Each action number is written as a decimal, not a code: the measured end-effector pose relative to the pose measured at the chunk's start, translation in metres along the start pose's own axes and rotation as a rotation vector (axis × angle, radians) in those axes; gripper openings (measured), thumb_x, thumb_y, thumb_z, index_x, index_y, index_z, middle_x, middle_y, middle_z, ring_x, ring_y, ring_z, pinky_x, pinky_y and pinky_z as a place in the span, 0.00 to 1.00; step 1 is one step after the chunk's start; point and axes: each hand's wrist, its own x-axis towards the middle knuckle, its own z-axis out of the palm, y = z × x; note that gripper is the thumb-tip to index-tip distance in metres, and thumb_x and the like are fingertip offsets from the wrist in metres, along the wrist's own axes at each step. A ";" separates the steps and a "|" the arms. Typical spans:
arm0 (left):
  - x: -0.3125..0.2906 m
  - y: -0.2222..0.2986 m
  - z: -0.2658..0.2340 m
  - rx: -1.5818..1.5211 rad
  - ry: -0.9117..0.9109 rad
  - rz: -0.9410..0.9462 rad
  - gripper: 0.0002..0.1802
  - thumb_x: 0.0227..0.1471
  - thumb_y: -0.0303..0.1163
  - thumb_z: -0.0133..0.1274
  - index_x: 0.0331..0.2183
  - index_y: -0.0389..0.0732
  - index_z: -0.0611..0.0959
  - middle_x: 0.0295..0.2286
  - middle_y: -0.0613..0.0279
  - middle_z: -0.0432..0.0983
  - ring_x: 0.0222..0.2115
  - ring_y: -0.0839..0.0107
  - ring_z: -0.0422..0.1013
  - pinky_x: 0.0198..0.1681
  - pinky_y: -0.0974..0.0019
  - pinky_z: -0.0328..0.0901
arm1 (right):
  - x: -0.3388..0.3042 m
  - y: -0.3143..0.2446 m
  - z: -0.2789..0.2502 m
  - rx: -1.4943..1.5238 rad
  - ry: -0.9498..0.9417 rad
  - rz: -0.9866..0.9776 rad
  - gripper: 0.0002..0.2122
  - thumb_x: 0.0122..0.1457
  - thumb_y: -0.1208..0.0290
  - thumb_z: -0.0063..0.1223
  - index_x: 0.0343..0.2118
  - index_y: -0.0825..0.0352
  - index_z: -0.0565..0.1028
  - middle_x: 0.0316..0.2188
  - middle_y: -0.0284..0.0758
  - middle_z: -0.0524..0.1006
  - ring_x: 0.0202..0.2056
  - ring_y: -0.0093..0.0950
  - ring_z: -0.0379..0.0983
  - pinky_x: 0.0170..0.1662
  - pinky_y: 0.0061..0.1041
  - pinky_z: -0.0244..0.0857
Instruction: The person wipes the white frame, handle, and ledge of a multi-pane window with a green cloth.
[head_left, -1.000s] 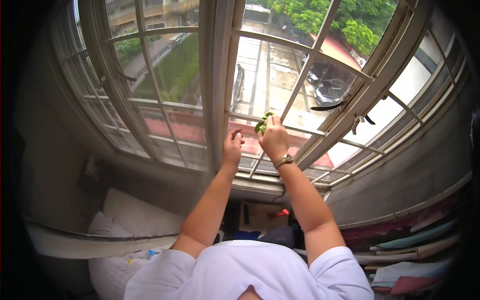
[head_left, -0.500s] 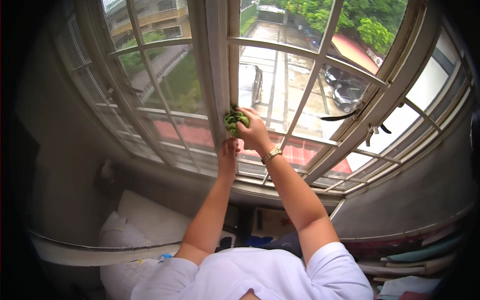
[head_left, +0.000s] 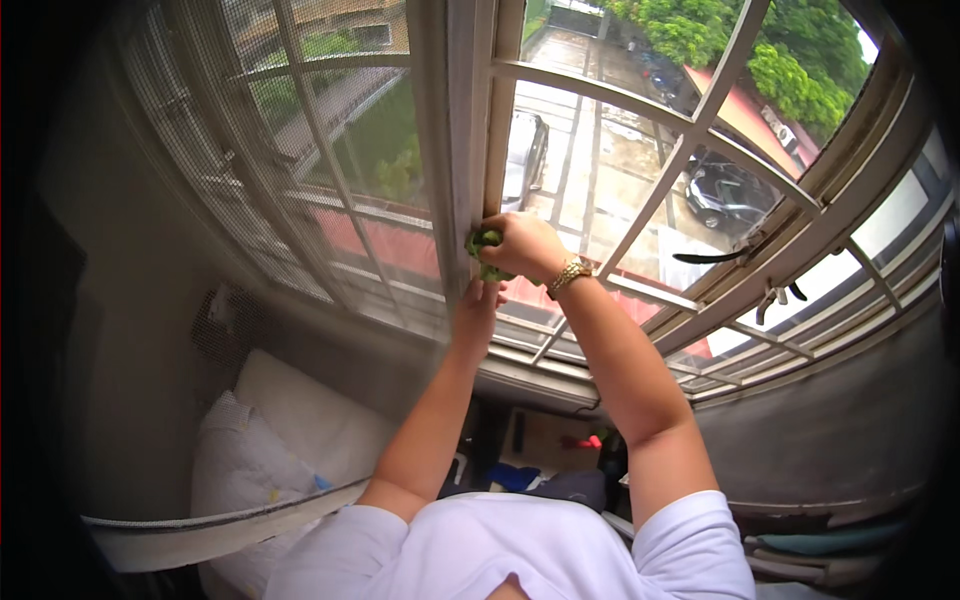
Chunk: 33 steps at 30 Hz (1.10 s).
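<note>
My right hand (head_left: 532,248) is closed round a crumpled green cloth (head_left: 486,252) and presses it against the pale vertical window frame (head_left: 463,150). A gold bracelet circles that wrist. Just below the cloth, my left hand (head_left: 476,312) holds the edge of the same frame, its fingers bent and partly hidden by the right hand. Both arms reach up and forward.
To the right is a barred window sash with a dark handle (head_left: 705,258) and a metal latch (head_left: 768,300). Mesh screening (head_left: 180,150) covers the left panes. A white pillow (head_left: 310,410) lies lower left, near a curved pale rim (head_left: 200,540).
My right hand and the cloth have shifted slightly downward along the frame, closer to my left hand. The whole view has turned a little, so the window sits farther right.
</note>
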 end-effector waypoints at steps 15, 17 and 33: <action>0.012 -0.011 0.003 -0.181 0.050 0.016 0.15 0.55 0.33 0.46 0.44 0.38 0.70 0.33 0.67 0.70 0.32 0.81 0.66 0.34 0.75 0.63 | -0.022 -0.010 0.010 -0.118 0.097 0.010 0.30 0.39 0.57 0.58 0.49 0.62 0.69 0.42 0.56 0.65 0.40 0.44 0.71 0.46 0.31 0.66; 0.013 -0.014 0.003 -0.260 0.065 0.057 0.16 0.54 0.34 0.48 0.43 0.40 0.69 0.30 0.70 0.70 0.29 0.82 0.66 0.33 0.74 0.62 | -0.013 -0.004 0.005 0.107 -0.074 0.053 0.32 0.41 0.56 0.56 0.53 0.63 0.66 0.40 0.52 0.72 0.41 0.41 0.72 0.46 0.28 0.66; 0.009 0.008 0.001 -0.545 -0.047 -0.052 0.22 0.57 0.44 0.43 0.51 0.47 0.64 0.47 0.67 0.64 0.47 0.74 0.64 0.49 0.63 0.62 | 0.009 0.035 0.023 0.651 -0.406 0.077 0.35 0.47 0.61 0.52 0.58 0.69 0.55 0.49 0.43 0.68 0.46 0.25 0.66 0.48 0.22 0.61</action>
